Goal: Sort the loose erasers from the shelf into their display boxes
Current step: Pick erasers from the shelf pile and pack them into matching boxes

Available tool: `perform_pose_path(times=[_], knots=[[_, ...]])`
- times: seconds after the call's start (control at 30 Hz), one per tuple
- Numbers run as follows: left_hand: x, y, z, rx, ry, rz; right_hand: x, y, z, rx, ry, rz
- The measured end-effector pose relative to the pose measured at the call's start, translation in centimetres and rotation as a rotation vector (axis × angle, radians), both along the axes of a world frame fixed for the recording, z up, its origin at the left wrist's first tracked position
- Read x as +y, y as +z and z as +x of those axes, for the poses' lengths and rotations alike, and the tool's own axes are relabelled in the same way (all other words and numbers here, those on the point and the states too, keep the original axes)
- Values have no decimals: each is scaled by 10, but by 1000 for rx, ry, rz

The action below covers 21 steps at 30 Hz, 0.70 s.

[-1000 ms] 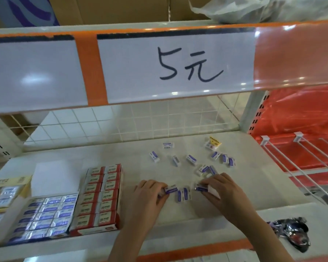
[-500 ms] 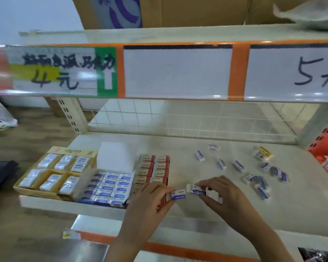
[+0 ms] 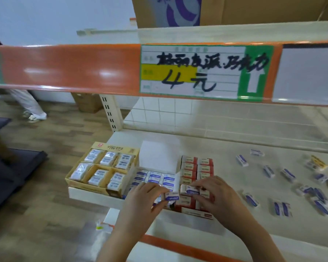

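Both hands [image 3: 146,203] [image 3: 214,197] pinch small rectangular paper-sleeved erasers [image 3: 171,197] over cardboard display boxes [image 3: 178,174].

Even, diffuse indoor light from above; the scene is bright, with no hard shadows. Soft white glare streaks lie on the glossy orange price strip [image 3: 68,69] and on the clear label cover [image 3: 311,72] at right. A faint shadow falls on the shelf [image 3: 235,148] beneath the upper tier. Wide-angle distortion bows the price strip and stretches the frame edges. Motion blur softens the whole picture; the loose erasers [image 3: 284,174] at right and the wooden floor [image 3: 45,148] are smeared.
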<state>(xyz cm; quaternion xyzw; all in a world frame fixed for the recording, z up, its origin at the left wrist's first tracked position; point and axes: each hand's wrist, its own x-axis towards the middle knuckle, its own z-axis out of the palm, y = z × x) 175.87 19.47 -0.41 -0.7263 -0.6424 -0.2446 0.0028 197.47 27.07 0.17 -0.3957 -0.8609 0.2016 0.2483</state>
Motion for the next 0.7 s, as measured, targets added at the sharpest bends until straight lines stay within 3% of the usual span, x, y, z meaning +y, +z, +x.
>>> perform_pose_path(times=[0.47,0.7], knots=[[21,-1,-81,127,-14,-61,16,14,-84,-114,0,-7],[25,4,-103,93,-41,-65,28,16,-118,-147,3,-14]])
